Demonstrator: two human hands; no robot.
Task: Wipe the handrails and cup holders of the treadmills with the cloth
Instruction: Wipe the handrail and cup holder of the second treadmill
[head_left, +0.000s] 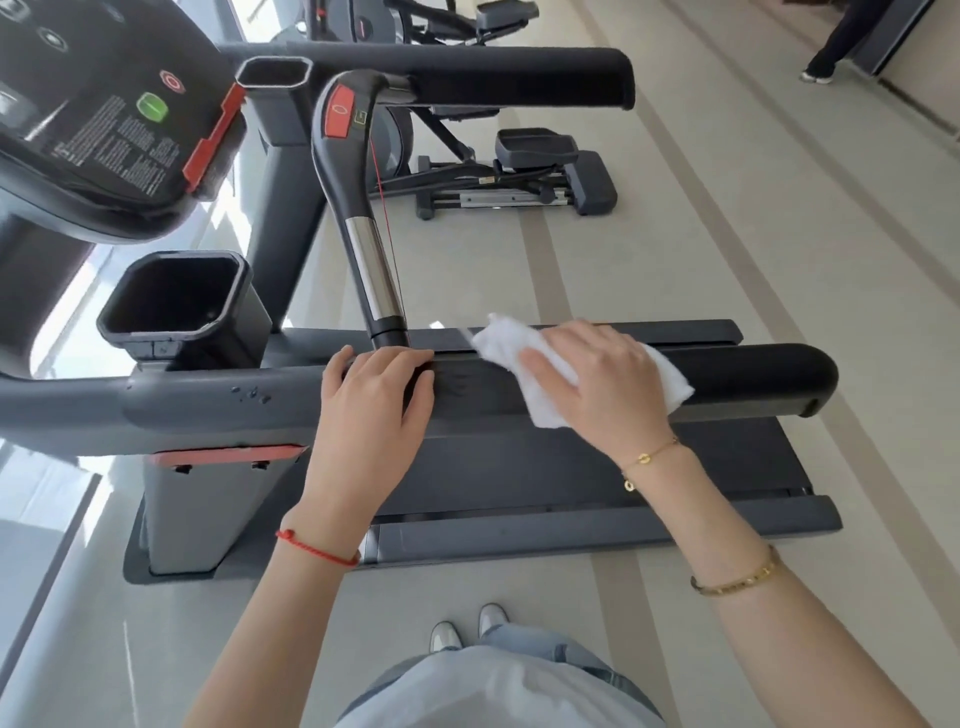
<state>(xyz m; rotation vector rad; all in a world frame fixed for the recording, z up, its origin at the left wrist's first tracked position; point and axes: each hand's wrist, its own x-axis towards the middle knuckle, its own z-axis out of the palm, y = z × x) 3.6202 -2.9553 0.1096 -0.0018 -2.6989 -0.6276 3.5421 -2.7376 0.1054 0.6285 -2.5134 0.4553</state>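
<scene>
I stand beside a treadmill whose near black handrail (753, 374) runs left to right in front of me. My right hand (597, 379) presses a white cloth (504, 340) flat onto the top of this handrail, fingers spread over it. My left hand (374, 395) grips the same rail just left of the cloth, fingers curled over its far side. The near cup holder (171, 299) sits up and left of my left hand, open and dark inside. A far cup holder (275, 73) and the far handrail (519, 73) lie beyond.
A curved grip bar (358, 218) with a red button and chrome section rises between the rails. The console (104, 119) is at upper left. An elliptical machine (514, 171) stands on the floor beyond. A person's legs (831, 47) show at upper right.
</scene>
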